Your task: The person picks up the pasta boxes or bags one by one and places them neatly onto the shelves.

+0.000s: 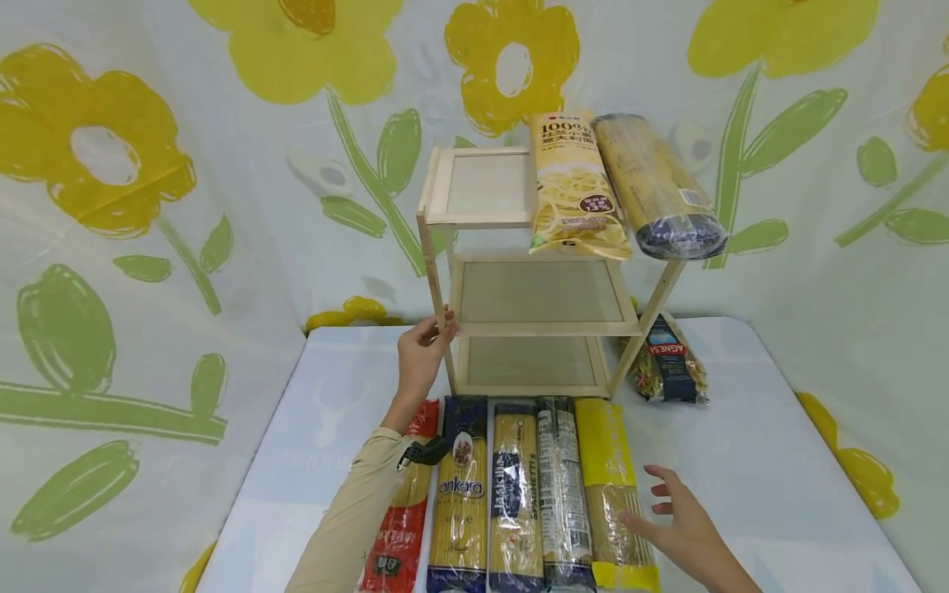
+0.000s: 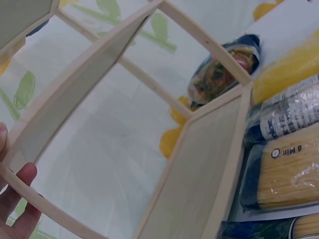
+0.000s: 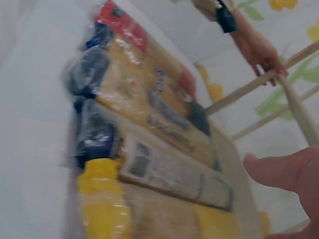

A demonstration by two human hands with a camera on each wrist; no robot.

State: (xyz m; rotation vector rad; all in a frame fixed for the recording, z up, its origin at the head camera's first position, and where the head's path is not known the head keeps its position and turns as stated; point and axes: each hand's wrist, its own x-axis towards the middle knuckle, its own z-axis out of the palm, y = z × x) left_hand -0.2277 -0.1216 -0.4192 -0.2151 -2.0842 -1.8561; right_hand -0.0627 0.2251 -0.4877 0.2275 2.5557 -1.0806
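Observation:
My left hand (image 1: 424, 350) grips the left front post of a three-tier wooden shelf (image 1: 544, 328), near its middle tier. The left wrist view shows fingers (image 2: 27, 173) around that post. My right hand (image 1: 684, 527) is held with fingers spread and nothing in it, its thumb overlapping the yellow pasta packet (image 1: 610, 461) in the head view. Left of that packet lie a silver-labelled pasta packet (image 1: 563, 494), a spaghetti packet (image 1: 516, 494), a blue-ended ankara pasta packet (image 1: 460, 502) and a red pasta packet (image 1: 400, 535), partly behind my left forearm.
A cream noodle bag (image 1: 574, 185) and a clear pasta pack (image 1: 656, 185) lie on the top tier's right side, overhanging its front. An Agnesi pasta bag (image 1: 670, 362) rests on the white table (image 1: 771, 461), right of the shelf. A flowered cloth (image 1: 245, 165) hangs behind.

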